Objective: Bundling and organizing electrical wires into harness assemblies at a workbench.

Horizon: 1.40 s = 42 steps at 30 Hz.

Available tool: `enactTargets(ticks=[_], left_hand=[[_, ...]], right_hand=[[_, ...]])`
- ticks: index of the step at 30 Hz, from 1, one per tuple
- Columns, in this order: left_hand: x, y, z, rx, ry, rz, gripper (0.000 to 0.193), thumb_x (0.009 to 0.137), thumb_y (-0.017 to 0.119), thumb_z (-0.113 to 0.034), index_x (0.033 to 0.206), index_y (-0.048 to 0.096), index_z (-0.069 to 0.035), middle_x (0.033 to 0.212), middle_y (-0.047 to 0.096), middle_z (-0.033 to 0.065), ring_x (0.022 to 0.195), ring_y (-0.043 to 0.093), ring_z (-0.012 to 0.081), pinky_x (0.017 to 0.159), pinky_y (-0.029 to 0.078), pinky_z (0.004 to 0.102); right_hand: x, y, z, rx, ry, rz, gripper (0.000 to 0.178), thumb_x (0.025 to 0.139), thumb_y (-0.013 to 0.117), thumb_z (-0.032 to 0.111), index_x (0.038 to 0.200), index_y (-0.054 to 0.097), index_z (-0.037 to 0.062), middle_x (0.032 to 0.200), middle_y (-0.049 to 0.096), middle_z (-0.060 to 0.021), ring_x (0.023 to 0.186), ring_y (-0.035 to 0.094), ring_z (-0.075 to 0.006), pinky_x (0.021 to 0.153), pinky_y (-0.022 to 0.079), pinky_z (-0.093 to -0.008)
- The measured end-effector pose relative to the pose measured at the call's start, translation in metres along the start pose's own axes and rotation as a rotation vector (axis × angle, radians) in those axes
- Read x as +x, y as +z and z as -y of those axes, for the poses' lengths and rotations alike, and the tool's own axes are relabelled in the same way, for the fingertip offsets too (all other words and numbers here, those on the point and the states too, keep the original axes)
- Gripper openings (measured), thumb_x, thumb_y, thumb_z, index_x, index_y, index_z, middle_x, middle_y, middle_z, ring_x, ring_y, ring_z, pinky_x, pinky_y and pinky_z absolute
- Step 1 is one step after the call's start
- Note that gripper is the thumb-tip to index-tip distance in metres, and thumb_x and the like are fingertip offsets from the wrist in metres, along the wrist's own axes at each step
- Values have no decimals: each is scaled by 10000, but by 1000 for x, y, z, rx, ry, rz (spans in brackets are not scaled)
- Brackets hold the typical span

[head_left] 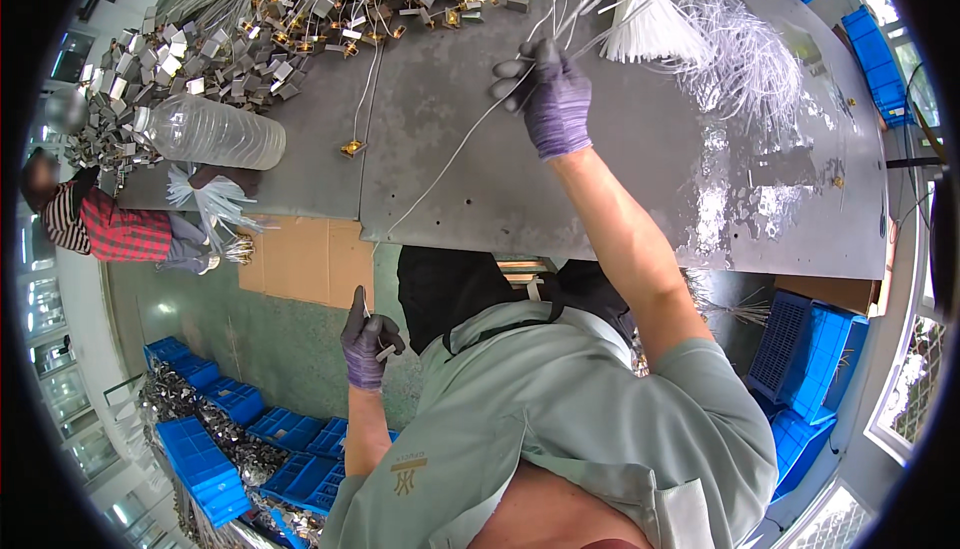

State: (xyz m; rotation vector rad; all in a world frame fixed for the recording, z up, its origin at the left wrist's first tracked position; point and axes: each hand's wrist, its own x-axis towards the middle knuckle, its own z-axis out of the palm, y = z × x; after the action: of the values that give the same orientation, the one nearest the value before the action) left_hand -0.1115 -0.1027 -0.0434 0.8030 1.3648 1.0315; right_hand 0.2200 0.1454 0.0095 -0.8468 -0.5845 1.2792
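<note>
My right hand (553,94), in a purple and grey glove, is over the table with its fingers closed on a thin white wire (448,167). The wire slants down across the tabletop to the near edge, toward my left hand (370,346). That hand, gloved alike, is low beside my body, off the table, its fingers pinched on a thin white wire end. Beyond my right hand lies a fanned bundle of white wires (645,19). A small brass-coloured part (352,148) on a wire lies apart on the metal table (480,189).
Metal blocks with wires (190,64) are heaped at the far left, beside a clear plastic bottle (215,132). Loose clear strands (745,59) lie at the far right. Blue crates (205,464) stand lower left and right. Cardboard (305,261) adjoins the table; another person (115,224) is at left.
</note>
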Motion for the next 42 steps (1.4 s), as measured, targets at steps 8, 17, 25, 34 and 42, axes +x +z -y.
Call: enactTargets(ticks=[8,17,25,34,42], left_hand=[[25,45,-22,52,38,183,657,887,553,-357,1446,291,-133,542,508,81,392,478,139,371,361,228],[85,88,-70,75,175,805,534,910,476,-292,1393,386,-82,562,540,83,384,504,148,383,370,238],[156,133,-87,225,135,288,500,930,476,-466,1059,610,-1,712,613,60,591,609,130,519,410,215],[259,127,-104,1312,664,-427,676,767,644,-435,1239,460,14,1146,544,299,1108,504,424,923,417,462],[217,31,-49,562,254,-189,322,918,533,-315,931,587,2,674,565,107,556,548,204,551,494,344]], right_hand=[[-12,-5,0,-201,129,342,321,969,471,260,1035,547,-44,885,670,-144,780,676,-207,609,539,-260],[-38,7,-11,-662,-2,495,292,875,635,291,812,681,10,609,613,-22,513,559,-76,482,443,-219],[-56,26,-17,-709,269,464,311,872,647,291,839,658,-18,581,597,-57,466,534,-104,478,443,-238],[11,-55,45,-897,-73,121,287,909,501,238,986,627,-8,762,661,-127,596,624,-187,562,496,-305],[-78,-72,-36,-1386,-460,365,216,922,481,178,978,627,29,810,645,-192,715,627,-365,667,502,-405]])
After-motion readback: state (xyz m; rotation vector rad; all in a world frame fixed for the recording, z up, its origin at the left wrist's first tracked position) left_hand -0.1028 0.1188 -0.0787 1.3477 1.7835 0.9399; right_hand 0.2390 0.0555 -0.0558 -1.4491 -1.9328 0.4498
